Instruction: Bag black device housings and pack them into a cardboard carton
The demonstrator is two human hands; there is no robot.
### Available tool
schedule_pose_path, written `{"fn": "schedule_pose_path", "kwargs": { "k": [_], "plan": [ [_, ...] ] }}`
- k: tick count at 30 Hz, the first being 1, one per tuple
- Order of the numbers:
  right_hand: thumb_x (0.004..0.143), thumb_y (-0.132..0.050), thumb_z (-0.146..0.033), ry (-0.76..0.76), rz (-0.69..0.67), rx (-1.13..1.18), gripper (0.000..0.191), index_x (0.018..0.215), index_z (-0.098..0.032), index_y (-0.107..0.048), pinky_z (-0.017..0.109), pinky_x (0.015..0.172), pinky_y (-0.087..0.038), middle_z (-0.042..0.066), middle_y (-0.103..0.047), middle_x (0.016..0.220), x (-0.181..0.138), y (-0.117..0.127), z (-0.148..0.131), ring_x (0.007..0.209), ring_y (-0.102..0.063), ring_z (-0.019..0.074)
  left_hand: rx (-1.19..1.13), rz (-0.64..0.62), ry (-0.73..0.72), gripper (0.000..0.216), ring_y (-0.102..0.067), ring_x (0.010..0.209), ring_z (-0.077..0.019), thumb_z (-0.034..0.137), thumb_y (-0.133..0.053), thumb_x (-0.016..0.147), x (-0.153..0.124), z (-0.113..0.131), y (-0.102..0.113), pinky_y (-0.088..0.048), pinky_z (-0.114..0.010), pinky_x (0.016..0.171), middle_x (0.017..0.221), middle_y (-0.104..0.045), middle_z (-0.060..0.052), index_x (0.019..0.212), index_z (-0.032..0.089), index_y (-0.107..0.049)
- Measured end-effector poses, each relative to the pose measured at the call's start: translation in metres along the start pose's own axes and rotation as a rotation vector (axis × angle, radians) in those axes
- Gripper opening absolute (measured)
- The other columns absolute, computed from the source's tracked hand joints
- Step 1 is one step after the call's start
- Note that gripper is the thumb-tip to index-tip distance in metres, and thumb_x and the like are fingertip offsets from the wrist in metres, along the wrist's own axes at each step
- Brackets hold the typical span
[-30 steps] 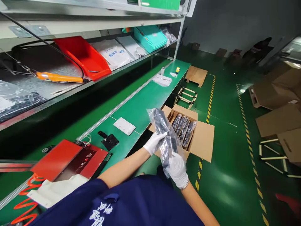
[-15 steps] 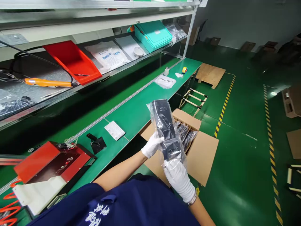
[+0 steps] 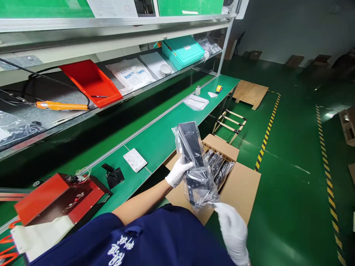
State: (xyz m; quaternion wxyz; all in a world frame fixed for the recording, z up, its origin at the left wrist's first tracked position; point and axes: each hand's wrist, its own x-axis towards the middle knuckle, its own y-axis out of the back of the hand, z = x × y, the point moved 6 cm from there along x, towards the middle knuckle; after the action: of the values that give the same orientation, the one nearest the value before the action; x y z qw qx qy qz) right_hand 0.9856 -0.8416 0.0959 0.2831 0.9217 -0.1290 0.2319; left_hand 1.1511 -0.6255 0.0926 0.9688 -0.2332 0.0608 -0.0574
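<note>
While the long green surface [image 3: 163, 136] runs away from the person along the shelving, an open cardboard box [image 3: 241, 184] stands on the floor just beside its near edge, with several dark bagged parts [image 3: 219, 166] standing upright in a row inside it. Above the surface, the lower shelf [image 3: 69, 111] carries a red tray [image 3: 90, 81], an orange-handled tool [image 3: 61, 106], a white wipes pack [image 3: 133, 72] and a teal case [image 3: 184, 50]. On the surface near the person lie a red device [image 3: 55, 195], a small black bracket [image 3: 113, 175] and a white card [image 3: 135, 160]; a notepad [image 3: 196, 101] lies well apart toward the far end. A black part in a clear plastic bag [image 3: 192, 162] is held upright over the near corner of the box. The left hand [image 3: 177, 173], in a white glove, has its fingers [image 3: 186, 167] wrapped around the middle of the bagged part. The right hand [image 3: 234, 232], also gloved, sits just below the crumpled lower end of the bag; its fingers are loosely curled and whether they touch the bag cannot be determined.
</note>
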Motion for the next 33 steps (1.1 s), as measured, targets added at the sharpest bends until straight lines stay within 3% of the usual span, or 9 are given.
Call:
{"fn": "schedule_pose_path", "kwargs": {
  "k": [3, 5, 8, 10, 14, 18, 22, 28, 33],
  "plan": [
    [0.096, -0.058, -0.040, -0.395, 0.232, 0.185, 0.042, 0.132, -0.020, -0.062, 0.045, 0.102, -0.056, 0.015, -0.070, 0.128, 0.019, 0.011, 0.018, 0.116, -0.069, 0.0263, 0.027, -0.058, 0.004, 0.065, -0.068, 0.114, -0.0308, 0.037, -0.091, 0.068, 0.005, 0.005, 0.003, -0.048, -0.049, 0.107, 0.124, -0.072, -0.013, 0.122, 0.015, -0.063],
    [0.087, -0.068, -0.045, -0.489, 0.132, 0.324, 0.064, 0.143, -0.018, -0.054, 0.046, 0.107, -0.053, 0.017, -0.061, 0.143, 0.035, -0.020, 0.021, 0.129, -0.062, 0.0282, 0.043, -0.103, -0.015, 0.062, -0.068, 0.113, -0.0304, 0.037, -0.091, 0.068, 0.008, 0.009, 0.001, -0.050, -0.048, 0.105, 0.122, -0.073, -0.012, 0.119, 0.016, -0.064],
    [0.075, -0.076, -0.042, -0.615, -0.219, 0.402, 0.057, 0.126, -0.019, -0.068, 0.044, 0.100, -0.057, 0.012, -0.074, 0.123, 0.033, -0.082, 0.023, 0.113, -0.070, 0.0282, 0.028, -0.137, -0.057, 0.062, -0.067, 0.115, -0.0299, 0.039, -0.090, 0.070, 0.012, 0.018, 0.000, -0.050, -0.045, 0.104, 0.123, -0.071, -0.011, 0.121, 0.017, -0.063],
    [0.073, -0.074, -0.039, -0.701, -0.363, 0.391, 0.041, 0.110, -0.021, -0.075, 0.042, 0.092, -0.059, 0.006, -0.079, 0.098, 0.009, -0.103, 0.031, 0.094, -0.074, 0.0264, 0.032, -0.146, -0.062, 0.064, -0.066, 0.116, -0.0292, 0.039, -0.089, 0.071, 0.015, 0.023, 0.005, -0.050, -0.043, 0.104, 0.125, -0.070, -0.011, 0.124, 0.018, -0.061],
    [0.070, -0.073, -0.037, -0.854, -0.374, 0.284, 0.033, 0.097, -0.019, -0.078, 0.038, 0.076, -0.061, 0.001, -0.075, 0.072, -0.040, -0.089, 0.067, 0.068, -0.071, 0.0226, 0.118, -0.176, -0.039, 0.063, -0.065, 0.114, -0.0280, 0.039, -0.091, 0.067, 0.017, 0.026, 0.022, -0.050, -0.042, 0.103, 0.121, -0.070, -0.009, 0.120, 0.018, -0.062],
    [0.073, -0.077, -0.047, -0.825, -0.161, 0.282, 0.055, 0.118, -0.017, -0.072, 0.047, 0.098, -0.057, 0.013, -0.077, 0.109, -0.029, -0.063, 0.085, 0.099, -0.074, 0.0281, 0.174, -0.226, 0.030, 0.061, -0.067, 0.109, -0.0270, 0.039, -0.092, 0.067, 0.013, 0.020, 0.030, -0.051, -0.043, 0.102, 0.114, -0.072, -0.007, 0.117, 0.019, -0.062],
    [0.078, -0.076, -0.046, -0.698, -0.213, 0.477, 0.069, 0.139, -0.019, -0.058, 0.049, 0.113, -0.048, 0.017, -0.063, 0.141, 0.007, -0.087, 0.056, 0.128, -0.063, 0.0276, 0.174, -0.244, 0.059, 0.064, -0.068, 0.108, -0.0261, 0.039, -0.091, 0.068, 0.008, 0.016, 0.022, -0.052, -0.042, 0.100, 0.115, -0.072, -0.008, 0.122, 0.020, -0.061],
    [0.082, -0.074, -0.038, -0.679, -0.309, 0.672, 0.053, 0.131, -0.020, -0.062, 0.044, 0.109, -0.051, 0.010, -0.072, 0.127, 0.017, -0.126, 0.013, 0.117, -0.069, 0.0237, 0.074, -0.257, 0.219, 0.064, -0.069, 0.112, -0.0278, 0.039, -0.085, 0.076, 0.008, -0.005, 0.010, -0.052, -0.046, 0.104, 0.126, -0.070, -0.011, 0.130, 0.020, -0.058],
    [0.083, -0.076, -0.042, -0.776, -0.298, 0.791, 0.053, 0.130, -0.022, -0.062, 0.043, 0.111, -0.048, 0.008, -0.070, 0.131, -0.004, -0.139, 0.022, 0.121, -0.066, 0.0235, 0.195, -0.228, 0.318, 0.061, -0.066, 0.121, -0.0297, 0.043, -0.082, 0.080, 0.009, -0.038, 0.027, -0.049, -0.048, 0.110, 0.132, -0.068, -0.011, 0.131, 0.020, -0.058]
  ]
}}
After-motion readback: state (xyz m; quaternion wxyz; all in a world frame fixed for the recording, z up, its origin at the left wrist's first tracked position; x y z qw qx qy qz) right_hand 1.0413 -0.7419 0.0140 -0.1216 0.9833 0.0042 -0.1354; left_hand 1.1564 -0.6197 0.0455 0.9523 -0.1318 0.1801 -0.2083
